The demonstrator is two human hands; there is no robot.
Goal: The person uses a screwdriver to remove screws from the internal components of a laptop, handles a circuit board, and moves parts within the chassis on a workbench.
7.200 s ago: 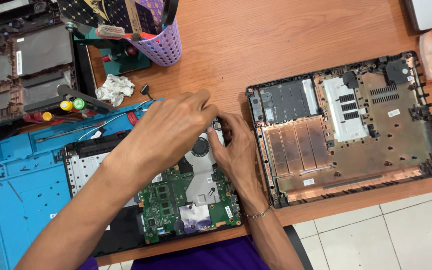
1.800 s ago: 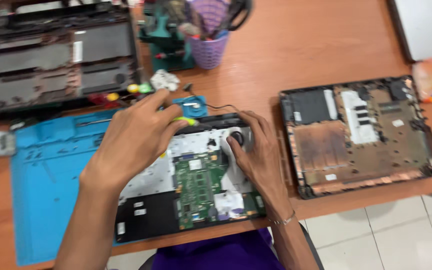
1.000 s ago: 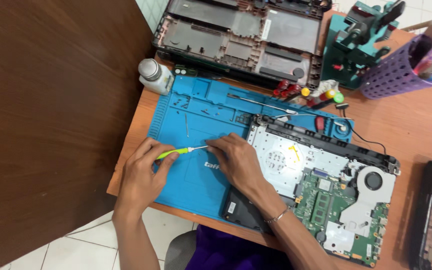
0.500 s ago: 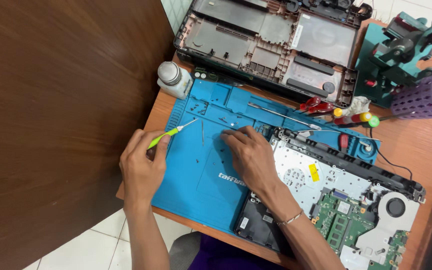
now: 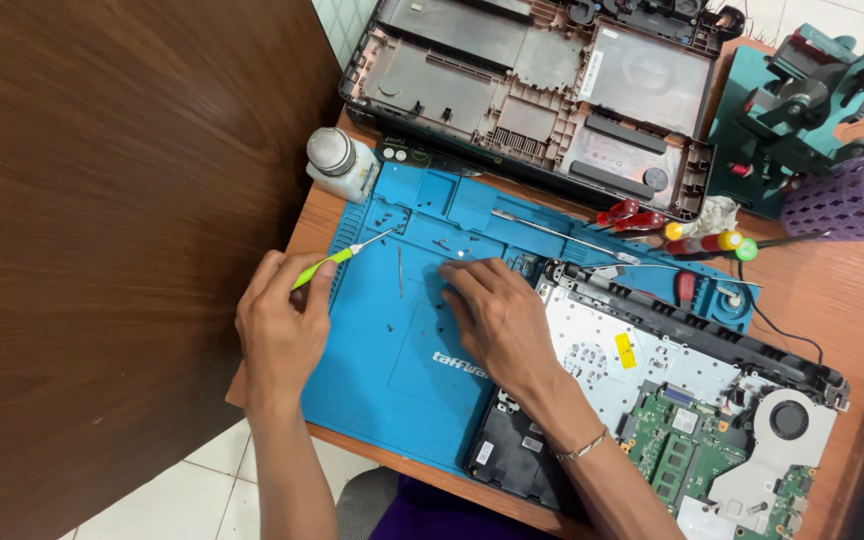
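Since half a second earlier, hands barely shifted. Left hand [image 5: 280, 335] pinched a slim green-handled screwdriver [image 5: 337, 256], its metal tip over the ribbed blue rubber mat [image 5: 392, 370]. Right hand [image 5: 497, 318] lay spread, fingertips on small screws [image 5: 449, 254]. Beyond sat a grey plastic laptop shell [image 5: 542, 85].

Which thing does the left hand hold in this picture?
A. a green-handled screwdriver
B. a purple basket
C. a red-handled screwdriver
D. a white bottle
A: the left hand grips a green-handled screwdriver, its tip over the blue mat; the white bottle stands untouched at the mat's far corner.
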